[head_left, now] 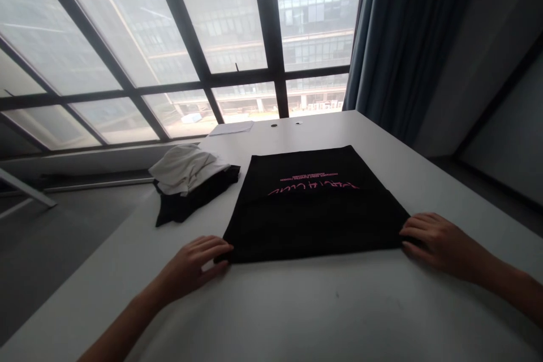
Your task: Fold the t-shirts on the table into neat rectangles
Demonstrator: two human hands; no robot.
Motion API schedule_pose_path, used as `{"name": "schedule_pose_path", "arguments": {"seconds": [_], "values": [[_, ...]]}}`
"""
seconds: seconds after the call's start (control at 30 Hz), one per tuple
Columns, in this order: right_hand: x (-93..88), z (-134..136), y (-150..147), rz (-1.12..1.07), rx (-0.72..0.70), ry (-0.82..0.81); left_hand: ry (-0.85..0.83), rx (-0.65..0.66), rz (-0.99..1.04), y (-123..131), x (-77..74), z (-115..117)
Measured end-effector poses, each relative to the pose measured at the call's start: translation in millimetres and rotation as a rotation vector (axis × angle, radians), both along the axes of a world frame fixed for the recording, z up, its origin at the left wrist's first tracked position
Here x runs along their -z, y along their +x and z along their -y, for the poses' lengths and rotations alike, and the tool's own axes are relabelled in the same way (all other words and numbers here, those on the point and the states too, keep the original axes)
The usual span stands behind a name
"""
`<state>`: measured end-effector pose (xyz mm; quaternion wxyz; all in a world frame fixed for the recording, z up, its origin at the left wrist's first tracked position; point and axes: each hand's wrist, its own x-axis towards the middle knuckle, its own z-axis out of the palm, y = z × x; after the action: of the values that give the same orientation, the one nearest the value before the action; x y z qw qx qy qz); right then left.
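Note:
A black cloth (314, 220) with pink lettering lies folded into a flat, nearly square shape on the white table (297, 311). My left hand (197, 263) pinches its near left corner between thumb and fingers. At the near right corner, my right hand (432, 240) has its thumb and fingers closed on the fabric. The near edge of the cloth runs almost straight between both hands. Part of each corner is hidden by the fingers.
Left of the cloth sits a loose pile, with a white garment (186, 167) on top of a black garment (197, 201). Papers (231, 128) lie at the far edge. Behind stand windows and a dark blue curtain (394, 39).

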<state>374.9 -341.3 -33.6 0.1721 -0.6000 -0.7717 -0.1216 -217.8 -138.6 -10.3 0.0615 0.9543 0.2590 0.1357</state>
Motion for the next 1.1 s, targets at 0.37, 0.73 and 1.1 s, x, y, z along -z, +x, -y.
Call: {"name": "schedule_pose_path", "arguments": {"seconds": [0.37,0.73,1.1], "values": [[-7.7,-141.1,30.4,-0.23,0.496,-0.262,-0.108,-0.507,0.118,78.4,11.1,-115.2],[21.1,-143.2,34.5,-0.345,0.382,-0.236,-0.126,-0.457,0.155,79.3,36.8,-126.7],[9.9,-148.3,33.2,-0.423,0.349,0.094,0.038,-0.52,0.335,89.0,32.7,-126.8]]}}
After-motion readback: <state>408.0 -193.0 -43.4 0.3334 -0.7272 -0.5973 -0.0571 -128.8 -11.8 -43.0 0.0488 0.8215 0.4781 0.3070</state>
